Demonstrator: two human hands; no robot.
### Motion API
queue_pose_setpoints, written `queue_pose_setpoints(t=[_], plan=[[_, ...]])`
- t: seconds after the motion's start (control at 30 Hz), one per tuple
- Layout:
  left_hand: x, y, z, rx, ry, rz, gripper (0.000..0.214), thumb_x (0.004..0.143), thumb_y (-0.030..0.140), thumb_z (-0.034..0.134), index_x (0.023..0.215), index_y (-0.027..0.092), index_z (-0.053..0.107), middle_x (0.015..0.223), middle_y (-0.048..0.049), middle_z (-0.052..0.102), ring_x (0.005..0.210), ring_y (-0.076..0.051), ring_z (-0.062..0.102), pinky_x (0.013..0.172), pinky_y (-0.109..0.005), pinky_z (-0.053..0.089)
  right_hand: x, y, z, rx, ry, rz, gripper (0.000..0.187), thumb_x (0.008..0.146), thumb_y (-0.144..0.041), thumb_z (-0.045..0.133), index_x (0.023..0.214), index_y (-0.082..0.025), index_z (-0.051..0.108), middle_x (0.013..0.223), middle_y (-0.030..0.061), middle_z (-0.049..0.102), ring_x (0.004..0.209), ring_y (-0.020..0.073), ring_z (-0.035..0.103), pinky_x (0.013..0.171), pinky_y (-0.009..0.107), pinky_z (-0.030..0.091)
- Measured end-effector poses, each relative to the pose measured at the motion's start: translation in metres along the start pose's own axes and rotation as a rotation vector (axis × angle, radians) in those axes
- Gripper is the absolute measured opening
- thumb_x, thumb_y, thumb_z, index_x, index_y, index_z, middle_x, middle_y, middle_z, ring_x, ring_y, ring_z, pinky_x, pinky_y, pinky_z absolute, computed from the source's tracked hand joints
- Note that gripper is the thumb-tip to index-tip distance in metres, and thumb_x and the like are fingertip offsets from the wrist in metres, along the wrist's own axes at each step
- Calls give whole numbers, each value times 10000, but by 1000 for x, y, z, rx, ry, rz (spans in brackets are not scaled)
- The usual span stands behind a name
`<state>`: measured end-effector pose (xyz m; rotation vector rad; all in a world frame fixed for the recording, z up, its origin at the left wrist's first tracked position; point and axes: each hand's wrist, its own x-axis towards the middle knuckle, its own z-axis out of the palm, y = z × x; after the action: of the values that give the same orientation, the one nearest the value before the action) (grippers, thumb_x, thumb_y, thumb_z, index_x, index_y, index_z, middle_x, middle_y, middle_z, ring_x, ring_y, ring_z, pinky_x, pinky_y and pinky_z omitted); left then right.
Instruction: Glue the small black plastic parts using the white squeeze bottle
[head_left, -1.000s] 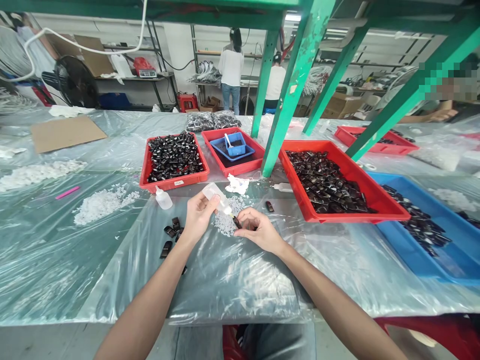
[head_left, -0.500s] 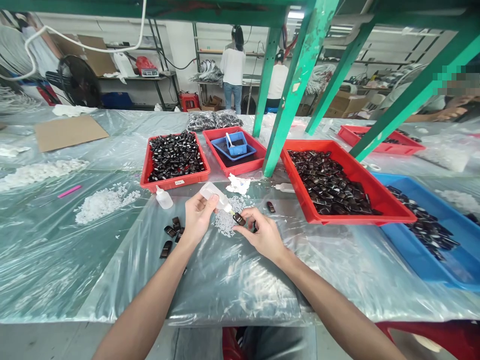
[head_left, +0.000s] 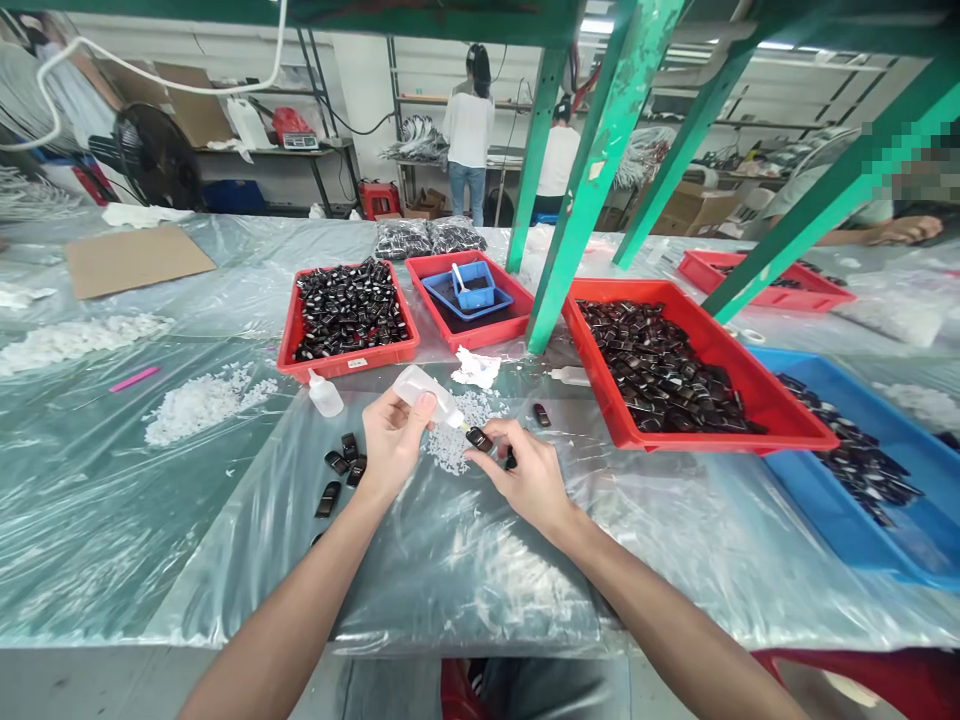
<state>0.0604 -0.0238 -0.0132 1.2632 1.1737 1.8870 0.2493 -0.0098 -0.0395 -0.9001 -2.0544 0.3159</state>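
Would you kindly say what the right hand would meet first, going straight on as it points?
Probably the translucent plastic bottle in the left hand; its tip appears at the oblong black piece the right hand holds; depth is unclear.

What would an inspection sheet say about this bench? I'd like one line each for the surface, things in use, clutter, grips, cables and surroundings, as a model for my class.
Surface: wrinkled clear plastic sheet.
Things in use: squeeze bottle, tilted, its tip at a small black piece; contact unclear.
Clutter: loose black pieces by the left forearm, white bits heaped near the bottle tip, crumpled white paper, pink stick.
Grips: left hand closed around the bottle; right hand pinching the black piece.
Cables: white cable hanging at upper left; ends out of view.
Surroundings: green posts, black fan, people beyond the bench.
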Motion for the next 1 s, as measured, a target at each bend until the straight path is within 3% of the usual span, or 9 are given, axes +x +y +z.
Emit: queue_pose_setpoints(t=[0.23,1.0], plan=[[-4,9,2,20,14,18,292,850,490,727,798,204,705,673,-18,652,556,-142,540,521,-281,464,0,-2,1,-12,43,-26,214,969,-434,633,1004,-225,608,855,49,731,589,150,600,619,271,489],[-1,8,3,30,17,9,330,827,500,748,771,178,698,653,-19,662,527,-125,544,499,-254,456,-1,0,3,-49,39,9,234,960,-458,641,996,-228,623,844,48,732,585,153,602,621,277,484]])
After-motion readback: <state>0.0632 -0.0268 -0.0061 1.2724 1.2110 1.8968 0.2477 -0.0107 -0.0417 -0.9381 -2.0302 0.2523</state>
